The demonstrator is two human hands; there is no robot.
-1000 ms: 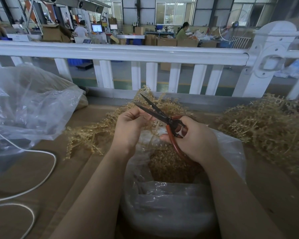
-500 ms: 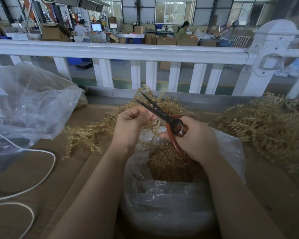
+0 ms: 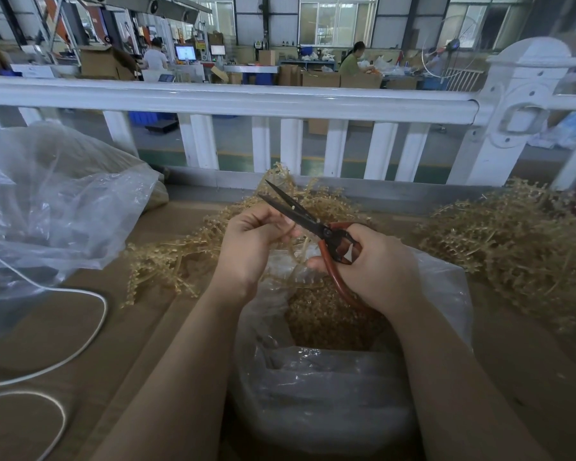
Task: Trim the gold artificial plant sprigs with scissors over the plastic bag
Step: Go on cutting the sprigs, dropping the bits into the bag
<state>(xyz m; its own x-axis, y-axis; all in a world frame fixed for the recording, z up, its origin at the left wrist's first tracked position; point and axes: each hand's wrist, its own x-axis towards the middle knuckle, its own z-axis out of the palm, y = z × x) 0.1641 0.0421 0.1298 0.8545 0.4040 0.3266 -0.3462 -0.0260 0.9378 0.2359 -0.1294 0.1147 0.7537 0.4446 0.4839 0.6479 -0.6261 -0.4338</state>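
Left hand: your left hand is curling its fingers around a thin gold sprig, pinching the stem just beside the blades.
Right hand: your right hand is gripping the scissors by their red-brown handles, with fingers through the loop.
Scissors: the dark blades are standing slightly apart, tips pointing away from you toward the white railing, tilted up to the left.
Sprig position: the held sprig is hanging over the open mouth of the plastic bag, between your two hands.
Plastic bag: it is sitting at the near edge of the table, directly below your hands, and is holding a heap of gold trimmings.
Untrimmed stock, left: a loose pile of gold sprigs is lying on the table behind and left of your left hand.
Untrimmed stock, right: a larger gold heap is lying toward the right edge of the table, apart from the bag.
Other items: a crumpled clear bag is resting at the left edge, and a white cord is trailing across the table below it.
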